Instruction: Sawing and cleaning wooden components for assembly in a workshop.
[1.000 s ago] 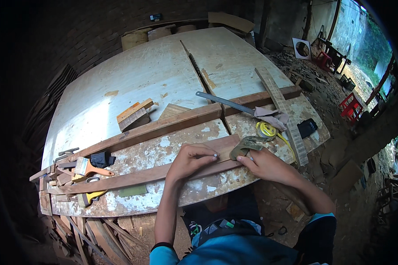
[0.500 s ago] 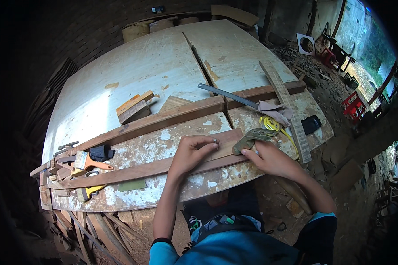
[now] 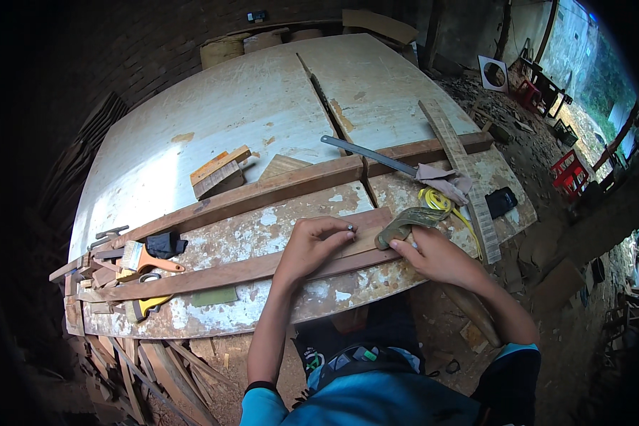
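Above the right-hand part of the long wooden strip [image 3: 192,287]: 1 small metal nail [image 3: 351,228], head uppermost, shank hidden in my grip; cannot tell whether its tip meets wood. My left hand [image 3: 312,245] is nearer, thumb and forefinger pinching it. My right hand [image 3: 433,254] wraps the hammer [image 3: 396,231], fingers closed, choked up by the head. Hammer head hangs over the strip's right end, just right of the nail, apart from it; handle slants back off the strip's near side, toward me. Beyond the strip's right end: yellow tape measure [image 3: 434,198].
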Motion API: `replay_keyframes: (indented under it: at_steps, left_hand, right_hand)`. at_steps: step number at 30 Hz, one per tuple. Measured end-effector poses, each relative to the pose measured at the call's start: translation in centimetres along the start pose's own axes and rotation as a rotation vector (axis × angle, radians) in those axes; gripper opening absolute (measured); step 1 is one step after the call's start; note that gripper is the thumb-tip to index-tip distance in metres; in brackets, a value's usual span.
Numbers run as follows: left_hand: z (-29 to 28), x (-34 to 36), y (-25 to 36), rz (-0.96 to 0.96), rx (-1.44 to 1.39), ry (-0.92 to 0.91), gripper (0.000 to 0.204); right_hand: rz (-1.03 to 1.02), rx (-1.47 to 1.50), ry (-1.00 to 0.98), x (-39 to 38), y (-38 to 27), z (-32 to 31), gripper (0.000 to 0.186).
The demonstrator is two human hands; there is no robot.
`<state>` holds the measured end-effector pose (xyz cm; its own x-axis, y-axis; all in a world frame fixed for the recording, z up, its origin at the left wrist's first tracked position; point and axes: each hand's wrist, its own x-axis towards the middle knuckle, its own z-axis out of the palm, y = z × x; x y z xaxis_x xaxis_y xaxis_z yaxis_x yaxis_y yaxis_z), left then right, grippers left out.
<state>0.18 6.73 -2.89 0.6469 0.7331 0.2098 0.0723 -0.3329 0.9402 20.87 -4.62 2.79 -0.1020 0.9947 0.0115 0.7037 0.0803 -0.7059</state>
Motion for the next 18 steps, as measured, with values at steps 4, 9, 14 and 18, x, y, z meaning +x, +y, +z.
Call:
replay_keyframes:
  at_steps: [4, 9, 14, 18]
  left_hand:
    - [0.07, 0.01, -0.39, -0.004, -0.028, -0.006, 0.014]
    - [0.05, -0.01, -0.08, 0.010, -0.006, -0.009, 0.015]
    - [0.06, 0.01, -0.22, 0.032, 0.010, -0.003, 0.017]
    - [0.31, 0.05, -0.19, 0.034, 0.031, -0.007, 0.017]
  right_hand:
    - [-0.006, 0.011, 0.007, -0.05, 0.30, 0.16, 0.027]
    - [-0.019, -0.001, 0.025, -0.12, 0.50, 0.34, 0.026]
    - [-0.022, -0.004, 0.015, -0.03, 0.19, 0.19, 0.026]
    - [-0.030, -0.011, 0.017, -0.09, 0.14, 0.15, 0.027]
